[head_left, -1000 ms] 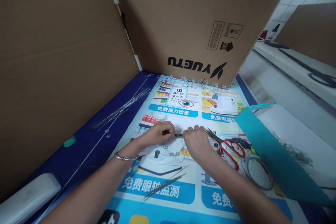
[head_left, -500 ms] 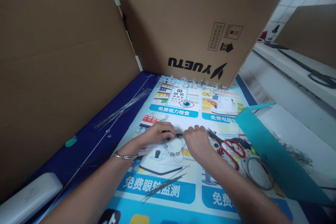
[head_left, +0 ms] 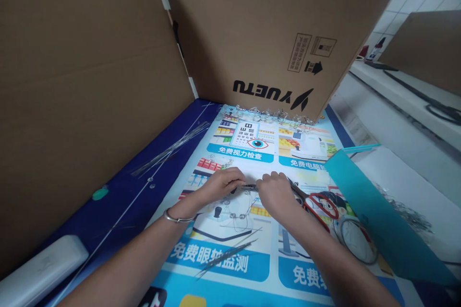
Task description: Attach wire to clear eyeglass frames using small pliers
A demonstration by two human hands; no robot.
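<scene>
Jutting from right hand (head_left: pixel 276 195): tool (head_left: pixel 249 187)

One metal tool (head_left: pixel 250 187) — one scissor pair (head_left: pixel 306 197), one bangle (head_left: pixel 177 220)

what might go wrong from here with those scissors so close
The red-handled scissors lie tips close by the right hand, so a jerk could nick it. Its dark metal tool points toward the left hand; a slip might jab it. The beaded wire beneath could snag.
</scene>
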